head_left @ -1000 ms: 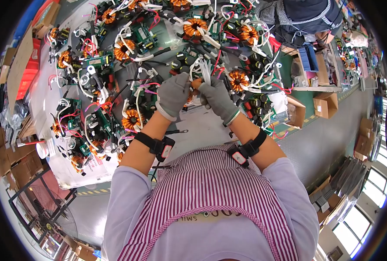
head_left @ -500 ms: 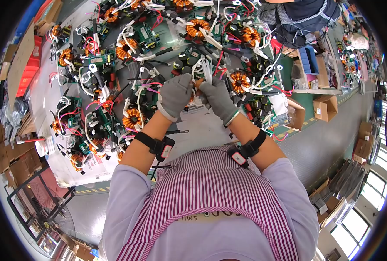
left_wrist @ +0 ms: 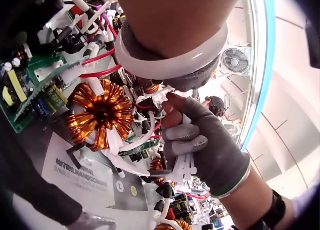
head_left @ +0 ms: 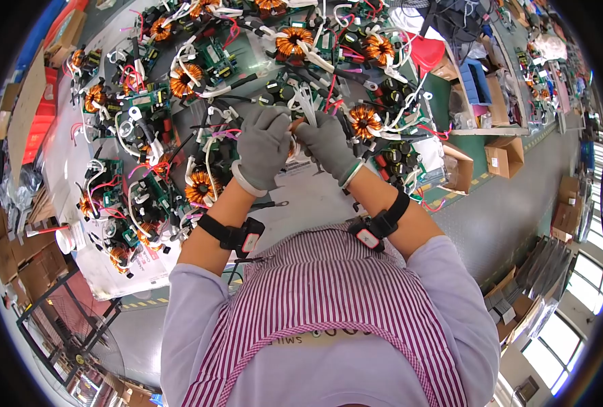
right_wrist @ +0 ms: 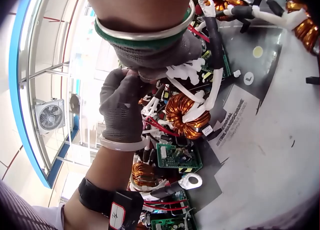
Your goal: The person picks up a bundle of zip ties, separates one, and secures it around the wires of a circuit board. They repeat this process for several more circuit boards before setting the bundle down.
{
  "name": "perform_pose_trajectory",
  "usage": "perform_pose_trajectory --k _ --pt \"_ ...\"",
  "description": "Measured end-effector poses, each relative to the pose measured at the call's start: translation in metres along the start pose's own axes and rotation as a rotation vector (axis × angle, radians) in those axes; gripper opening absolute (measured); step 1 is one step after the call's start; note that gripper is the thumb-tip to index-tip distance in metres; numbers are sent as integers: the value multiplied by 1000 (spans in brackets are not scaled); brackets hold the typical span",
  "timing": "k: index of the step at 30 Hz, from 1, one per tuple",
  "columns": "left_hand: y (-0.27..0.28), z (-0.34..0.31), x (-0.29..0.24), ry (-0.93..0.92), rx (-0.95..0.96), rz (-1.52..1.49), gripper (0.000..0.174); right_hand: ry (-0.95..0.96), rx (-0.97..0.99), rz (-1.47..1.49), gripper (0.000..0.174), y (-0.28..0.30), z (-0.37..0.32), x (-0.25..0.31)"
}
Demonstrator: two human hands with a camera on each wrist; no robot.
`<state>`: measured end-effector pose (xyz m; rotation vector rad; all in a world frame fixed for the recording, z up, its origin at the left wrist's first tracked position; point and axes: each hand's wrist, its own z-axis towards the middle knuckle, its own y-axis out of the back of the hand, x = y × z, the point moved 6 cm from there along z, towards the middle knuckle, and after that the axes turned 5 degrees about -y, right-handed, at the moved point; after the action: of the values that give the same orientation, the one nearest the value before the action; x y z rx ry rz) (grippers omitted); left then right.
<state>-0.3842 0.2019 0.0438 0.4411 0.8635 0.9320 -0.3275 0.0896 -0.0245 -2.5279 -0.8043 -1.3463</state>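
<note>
White cable ties (head_left: 305, 102) stand gripped in your right hand (head_left: 328, 144) over the bench's (head_left: 301, 195) near middle, while your left hand (head_left: 263, 146), its hold impossible to tell, has just spread its fingers more, suggesting an adjustment mid-work.

- Red bin (head_left: 42, 125), far left of the left hand (head_left: 263, 148)
- Black-framed fan (head_left: 80, 359), behind and left of that hand
- Blue bin (head_left: 475, 83), beyond and right of the right hand (head_left: 328, 144)
- Cardboard box (head_left: 503, 160), well right of that hand
</note>
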Motion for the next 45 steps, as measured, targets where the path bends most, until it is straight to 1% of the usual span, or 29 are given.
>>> perform_pose_trajectory --k 2,3,6,7,10,13,16,17,19,20,21,23,24,25,26,28,29,32,33,36,37,40,41,44,45 --pt "2 -3 6 36 -41 -56 13 22 -94 -66 21 7 -3 7" --pt "1 -4 12 137 -38 -140 12 32 -138 -102 22 10 -4 10" --pt "2 6 15 200 13 -182 10 76 96 -65 25 3 -4 13" --pt "3 9 13 176 16 -168 9 133 104 -76 28 3 -5 20" --pt "1 10 12 157 86 -137 10 130 148 47 31 -2 8 11" --pt "5 8 7 73 87 -53 12 285 51 -280 32 -4 1 22" --pt "7 5 4 131 57 -110 10 443 15 -395 30 -10 5 15" --pt "10 8 1 131 36 -131 11 433 -45 -422 26 -7 15 3" --pt "17 15 -4 135 -13 -170 12 284 10 -459 26 -2 16 12" --pt "16 13 -1 152 -1 -203 11 206 42 -478 26 0 14 16" --pt "15 13 5 168 12 -234 11 117 132 -338 27 0 13 14" --pt "15 12 10 210 51 -271 11 179 149 -371 27 2 3 36" --pt "14 10 13 268 51 -329 12 208 156 -387 27 1 -1 41" --pt "13 7 15 323 52 -388 12 421 84 -426 25 1 4 43" --pt "11 5 18 376 50 -446 12 363 88 -376 23 3 5 41" --pt "-4 -13 33 427 54 -423 14 250 97 -276 20 8 5 41" --pt "-11 -23 40 454 57 -412 15 200 132 -168 16 6 -3 44" --pt "-26 -28 29 408 167 -236 16 215 198 -15 14 -4 -3 27" --pt "-33 -32 33 411 108 -251 18 147 212 7 25 -6 -4 22" --pt "-50 -48 50 671 72 -377 20 136 180 71 23 -6 -14 18" --pt "-43 -39 39 521 68 -279 21 107 161 93 18 -6 -15 17" --pt "-35 -29 23 309 16 -141 24 159 69 48 14 -4 -19 18" --pt "-36 -31 22 263 -48 -105 25 152 135 100 14 -5 -23 21" --pt "-50 -39 33 270 -12 -157 23 56 113 203 16 -4 -24 17" --pt "-52 -41 34 253 -14 -190 23 75 121 197 16 -5 -26 16"
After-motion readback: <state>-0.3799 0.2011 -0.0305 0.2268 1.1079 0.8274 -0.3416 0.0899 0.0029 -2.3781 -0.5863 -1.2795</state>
